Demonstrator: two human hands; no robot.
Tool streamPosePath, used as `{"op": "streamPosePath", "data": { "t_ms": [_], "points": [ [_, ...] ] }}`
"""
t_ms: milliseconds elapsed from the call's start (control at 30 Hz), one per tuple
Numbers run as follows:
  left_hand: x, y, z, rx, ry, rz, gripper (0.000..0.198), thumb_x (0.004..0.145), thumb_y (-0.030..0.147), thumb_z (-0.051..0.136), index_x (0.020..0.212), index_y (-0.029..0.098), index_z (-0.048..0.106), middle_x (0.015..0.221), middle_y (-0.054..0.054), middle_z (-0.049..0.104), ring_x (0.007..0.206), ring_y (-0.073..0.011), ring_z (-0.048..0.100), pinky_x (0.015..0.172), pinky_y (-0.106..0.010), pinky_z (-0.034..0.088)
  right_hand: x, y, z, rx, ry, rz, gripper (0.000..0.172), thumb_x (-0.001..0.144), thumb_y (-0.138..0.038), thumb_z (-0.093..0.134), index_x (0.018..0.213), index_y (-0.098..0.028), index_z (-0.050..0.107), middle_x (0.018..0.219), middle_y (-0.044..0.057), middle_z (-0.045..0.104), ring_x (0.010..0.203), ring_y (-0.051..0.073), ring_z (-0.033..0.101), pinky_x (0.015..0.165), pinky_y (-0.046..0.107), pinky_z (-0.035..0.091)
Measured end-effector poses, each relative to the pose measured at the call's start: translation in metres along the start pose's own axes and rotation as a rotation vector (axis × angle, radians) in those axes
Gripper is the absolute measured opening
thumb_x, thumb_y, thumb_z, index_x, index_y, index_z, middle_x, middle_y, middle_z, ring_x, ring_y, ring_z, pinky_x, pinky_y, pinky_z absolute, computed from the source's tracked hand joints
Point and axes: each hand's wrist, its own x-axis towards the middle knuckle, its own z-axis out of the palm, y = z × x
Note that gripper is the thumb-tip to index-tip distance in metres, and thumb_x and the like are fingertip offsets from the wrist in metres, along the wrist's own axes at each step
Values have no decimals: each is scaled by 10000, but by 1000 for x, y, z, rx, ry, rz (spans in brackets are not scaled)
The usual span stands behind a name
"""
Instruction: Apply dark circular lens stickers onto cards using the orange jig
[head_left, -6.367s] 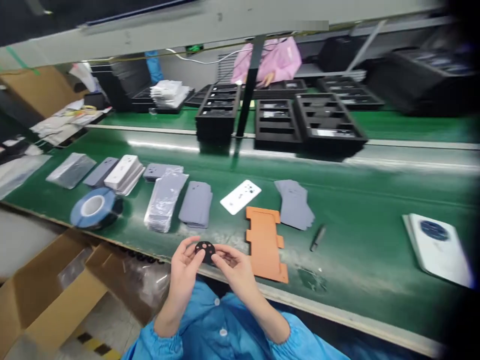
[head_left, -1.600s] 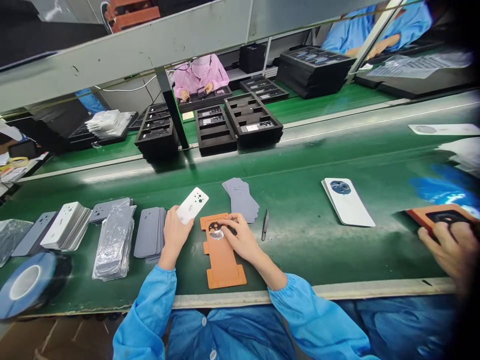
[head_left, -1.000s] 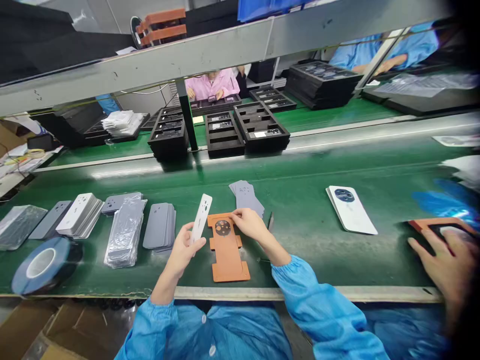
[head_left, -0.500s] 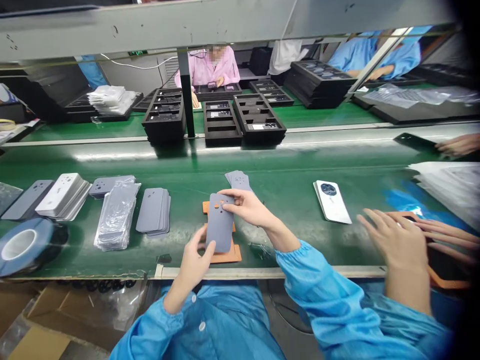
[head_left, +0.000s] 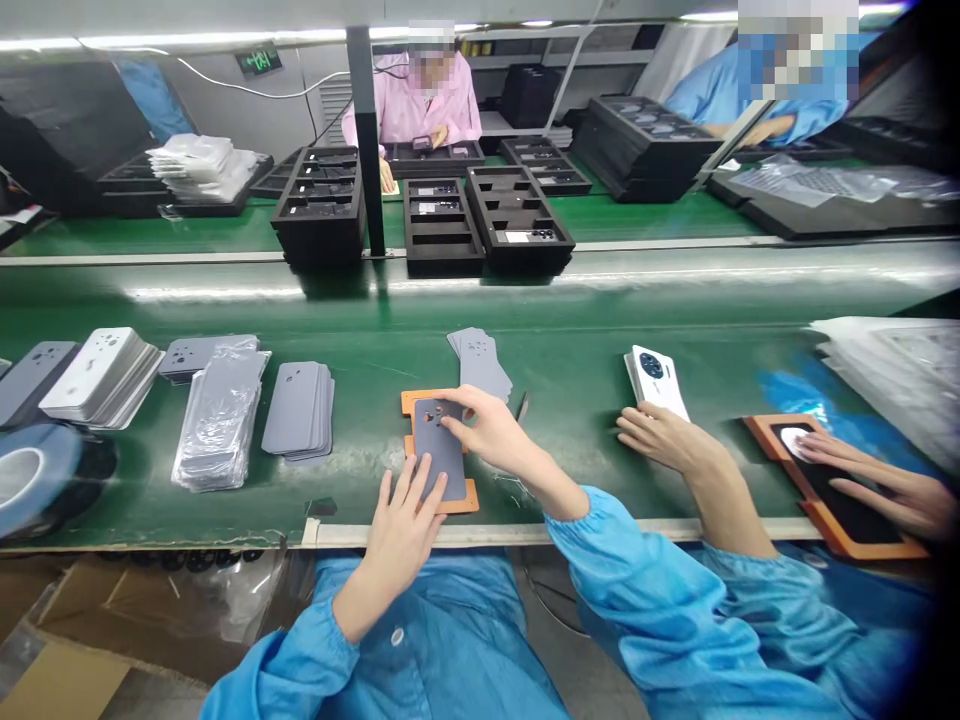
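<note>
A grey phone-shaped sheet (head_left: 441, 450) with small holes near its top lies in an orange frame (head_left: 465, 496) at the front edge of the green bench. My left hand (head_left: 405, 520) rests on the sheet's lower part with its fingers spread. At the sheet's top end, my right hand (head_left: 491, 430) has its thumb by the holes and its fingers over the upper edge, closed on the sheet. Just behind my right hand sits a fanned pile of grey sheets (head_left: 482, 362).
Left are grey sheet stacks (head_left: 296, 408), a plastic-wrapped stack (head_left: 219, 425), a white stack (head_left: 97, 375) and a blue tape roll (head_left: 52, 480). Right, a co-worker's hand (head_left: 667, 440) touches white panels (head_left: 658, 375); another (head_left: 892, 475) is over an orange frame (head_left: 765, 430). Black trays (head_left: 442, 268) stand behind.
The grey sheet has gone from being held tilted above the orange frame to lying in it. My left hand has opened flat on it. A co-worker's hand has moved left to the white panels.
</note>
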Motion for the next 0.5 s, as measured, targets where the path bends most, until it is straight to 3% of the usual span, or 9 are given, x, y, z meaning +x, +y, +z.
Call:
{"op": "streamPosePath", "data": {
  "t_ms": [133, 267, 367, 500],
  "points": [
    [1, -1, 2, -3, -10, 4, 515, 1014, 251, 461, 1525, 195, 426, 1629, -148, 336, 1502, -323, 324, 1164, -571, 331, -4, 7, 19, -253, 61, -16, 394, 881, -152, 541, 1258, -203, 644, 1232, 135, 613, 1157, 270, 601, 1003, 437, 516],
    [2, -2, 1, -27, -11, 11, 492, 1015, 267, 466, 1501, 188, 459, 1621, -160, 351, 1493, -316, 344, 1160, -561, 337, -3, 16, 39, -481, 18, 13, 500, 906, -208, 520, 1401, -144, 531, 1530, 217, 407, 1422, 356, 391, 1144, 567, 369],
    [3, -2, 0, -42, 5, 12, 482, 1012, 286, 477, 1484, 189, 480, 1617, -156, 362, 1494, -308, 345, 1164, -541, 340, -5, 19, 47, -574, -67, 78, 545, 964, -250, 431, 1492, -116, 437, 1654, 209, 227, 1526, 373, 213, 1190, 623, 254],
    [3, -3, 2, -57, 46, 11, 483, 1006, 332, 495, 1464, 179, 503, 1592, -159, 406, 1478, -304, 375, 1152, -528, 367, -21, 14, 56, -576, -177, 36, 569, 1030, -283, 300, 1579, -137, 309, 1683, 142, 184, 1559, 289, 150, 1233, 567, 186]
  ]
}}
